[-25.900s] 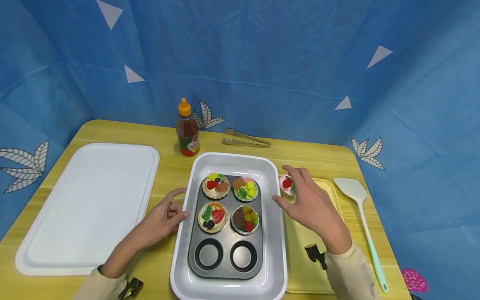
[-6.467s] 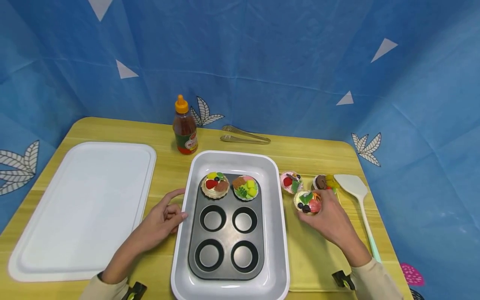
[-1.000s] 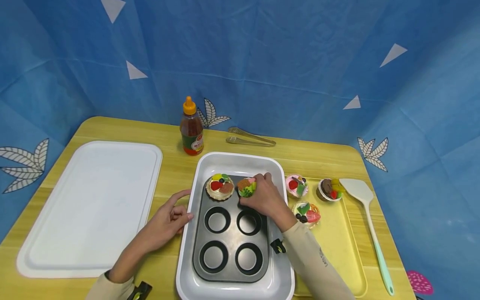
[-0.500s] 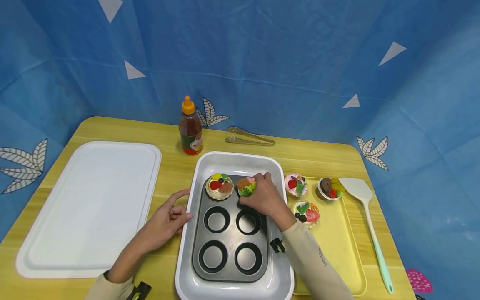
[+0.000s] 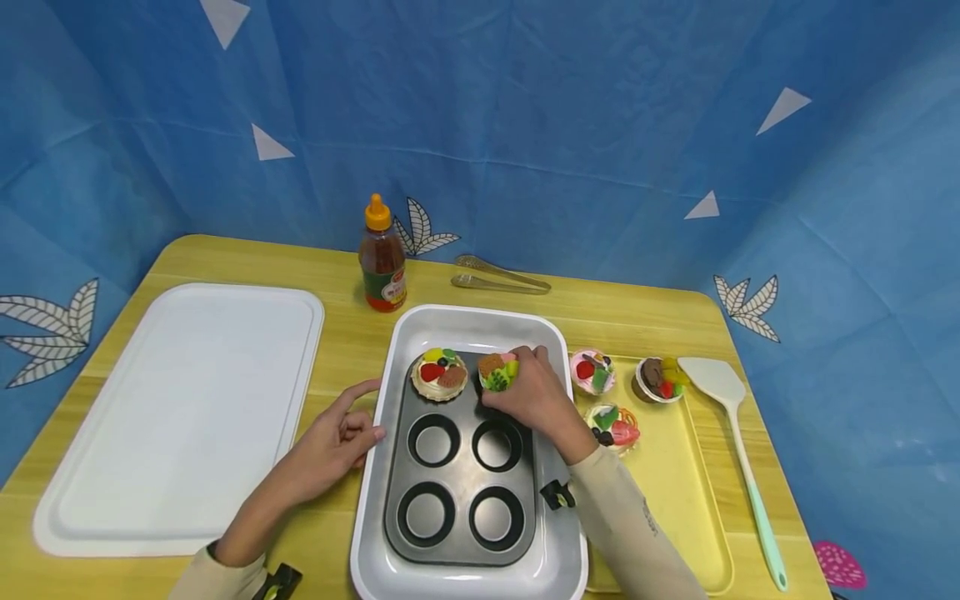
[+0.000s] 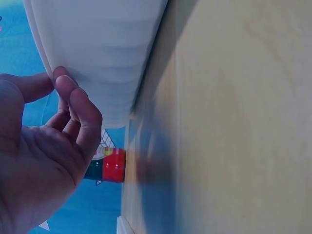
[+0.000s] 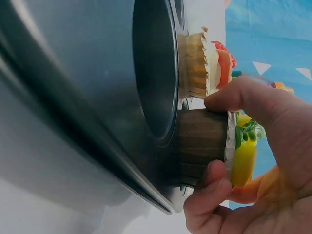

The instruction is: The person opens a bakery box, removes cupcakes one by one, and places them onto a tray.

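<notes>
My right hand [image 5: 536, 393] pinches a small cupcake [image 5: 497, 372] with green and yellow topping at the back right cup of the dark muffin tin [image 5: 467, 475]. In the right wrist view, much of the cupcake's brown pleated wall [image 7: 202, 139] shows above the tin, with thumb and fingers on opposite sides. A fruit tart [image 5: 439, 375] sits in the back left cup. The tin lies inside a deep white pan [image 5: 365, 508]. My left hand [image 5: 330, 442] pinches that pan's left rim; the left wrist view shows thumb and fingertips meeting at its edge.
On the yellow tray [image 5: 667, 508] at right are a pink cupcake [image 5: 592, 372], a strawberry tart [image 5: 612, 427] and a chocolate cupcake [image 5: 658, 380]. A spatula [image 5: 738, 433] lies beside it. A sauce bottle [image 5: 383, 267], tongs [image 5: 498, 279] and a white board [image 5: 187, 417] stand or lie around the pan.
The chocolate cupcake and strawberry tart went from tin to yellow tray. Since letting go of the tart, my right hand has gripped the green-topped cupcake; over the last second it barely moves.
</notes>
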{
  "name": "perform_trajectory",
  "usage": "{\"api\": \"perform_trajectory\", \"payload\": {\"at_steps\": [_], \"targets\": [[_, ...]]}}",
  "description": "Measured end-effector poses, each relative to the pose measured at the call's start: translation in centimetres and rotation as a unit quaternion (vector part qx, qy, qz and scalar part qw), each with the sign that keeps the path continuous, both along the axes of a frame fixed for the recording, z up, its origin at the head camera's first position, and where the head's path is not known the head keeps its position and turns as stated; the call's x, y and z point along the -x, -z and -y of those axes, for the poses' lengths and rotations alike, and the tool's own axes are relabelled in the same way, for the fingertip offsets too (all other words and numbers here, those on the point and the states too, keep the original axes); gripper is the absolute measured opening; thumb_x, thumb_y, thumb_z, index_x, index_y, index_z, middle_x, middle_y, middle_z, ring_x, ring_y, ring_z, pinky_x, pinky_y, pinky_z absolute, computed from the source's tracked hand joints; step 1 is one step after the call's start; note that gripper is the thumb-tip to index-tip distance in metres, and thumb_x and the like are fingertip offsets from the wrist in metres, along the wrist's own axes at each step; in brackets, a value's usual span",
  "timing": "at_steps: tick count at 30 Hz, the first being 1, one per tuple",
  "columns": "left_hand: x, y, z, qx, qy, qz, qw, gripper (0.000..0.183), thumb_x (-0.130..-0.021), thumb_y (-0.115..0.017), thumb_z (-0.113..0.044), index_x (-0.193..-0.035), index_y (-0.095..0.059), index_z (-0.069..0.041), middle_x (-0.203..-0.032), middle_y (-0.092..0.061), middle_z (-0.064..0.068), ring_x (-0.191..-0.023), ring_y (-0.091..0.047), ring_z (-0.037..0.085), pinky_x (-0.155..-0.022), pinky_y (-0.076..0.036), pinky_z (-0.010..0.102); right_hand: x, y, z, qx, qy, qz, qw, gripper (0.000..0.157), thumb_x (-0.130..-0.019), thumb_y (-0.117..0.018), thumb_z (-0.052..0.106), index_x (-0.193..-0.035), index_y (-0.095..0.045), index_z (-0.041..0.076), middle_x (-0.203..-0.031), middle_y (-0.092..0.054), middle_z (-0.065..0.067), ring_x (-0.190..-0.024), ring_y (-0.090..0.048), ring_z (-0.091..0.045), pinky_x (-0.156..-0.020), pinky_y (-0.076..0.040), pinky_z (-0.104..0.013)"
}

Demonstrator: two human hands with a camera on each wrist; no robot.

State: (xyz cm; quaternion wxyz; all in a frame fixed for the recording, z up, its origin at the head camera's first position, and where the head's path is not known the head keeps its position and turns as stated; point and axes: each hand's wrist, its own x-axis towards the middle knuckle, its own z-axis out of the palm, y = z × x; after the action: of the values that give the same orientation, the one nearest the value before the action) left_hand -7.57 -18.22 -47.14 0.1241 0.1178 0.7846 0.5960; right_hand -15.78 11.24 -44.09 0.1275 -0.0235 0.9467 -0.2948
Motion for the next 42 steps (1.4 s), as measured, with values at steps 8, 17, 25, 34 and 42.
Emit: {"api": "perform_trajectory", "payload": {"at_steps": [8,17,25,34,42], "targets": [[-0.1,0.0,0.0,-0.008,0.0,0.003,1.0,0.059,-0.1,-0.062,-0.011,-0.15,-0.033,-0.009,-0.07,-0.057,0.003,-0.056,-0.052,0.013,-0.053,-0.045,0.026,-0.5,-0.2,-0.2,0.002,-0.001,-0.007,1.0,0.076,-0.074,-0.083,0.037,-0.132,-0.054,-0.002,-0.111,-0.046,-0.017,-0.082,-0.054,-0.026,-0.074,-0.051,-0.04],[-0.2,0.0,0.0,-0.007,0.0,0.001,1.0,0.059,-0.1,-0.062,-0.011,-0.151,-0.032,-0.009,-0.07,-0.057,0.003,-0.056,-0.052,0.012,-0.055,-0.046,0.026,-1.0,-1.1,-0.3,0.001,-0.003,-0.014,1.0,0.077,-0.074,-0.083,0.037,-0.133,-0.052,-0.001,-0.109,-0.046,-0.015,-0.081,-0.052,-0.025,-0.071,-0.049,-0.037],[-0.2,0.2,0.1,-0.015,0.002,-0.004,0.9999,0.059,-0.1,-0.062,-0.011,-0.151,-0.032,-0.009,-0.07,-0.057,0.003,-0.055,-0.052,0.013,-0.054,-0.046,0.027,-1.7,-2.1,-0.6,0.005,0.0,-0.007,1.0,0.076,-0.073,-0.084,0.037,-0.132,-0.052,0.001,-0.107,-0.046,-0.013,-0.079,-0.054,-0.023,-0.068,-0.05,-0.035],[-0.2,0.1,0.0,-0.009,0.001,-0.003,1.0,0.059,-0.1,-0.062,-0.011,-0.151,-0.033,-0.009,-0.07,-0.057,0.003,-0.056,-0.052,0.013,-0.055,-0.046,0.027,-2.5,-3.6,-1.2,0.008,0.003,-0.019,1.0,0.075,-0.074,-0.083,0.037,-0.134,-0.053,0.002,-0.111,-0.047,-0.014,-0.082,-0.054,-0.023,-0.069,-0.05,-0.036],[-0.1,0.1,0.0,-0.009,0.002,-0.008,0.9999,0.059,-0.1,-0.062,-0.011,-0.151,-0.032,-0.009,-0.07,-0.057,0.003,-0.056,-0.052,0.013,-0.055,-0.046,0.027,-3.1,-5.0,-2.8,0.009,0.011,-0.023,1.0,0.072,-0.077,-0.081,0.037,-0.134,-0.052,0.003,-0.117,-0.047,-0.015,-0.087,-0.053,-0.027,-0.072,-0.048,-0.038]]}}
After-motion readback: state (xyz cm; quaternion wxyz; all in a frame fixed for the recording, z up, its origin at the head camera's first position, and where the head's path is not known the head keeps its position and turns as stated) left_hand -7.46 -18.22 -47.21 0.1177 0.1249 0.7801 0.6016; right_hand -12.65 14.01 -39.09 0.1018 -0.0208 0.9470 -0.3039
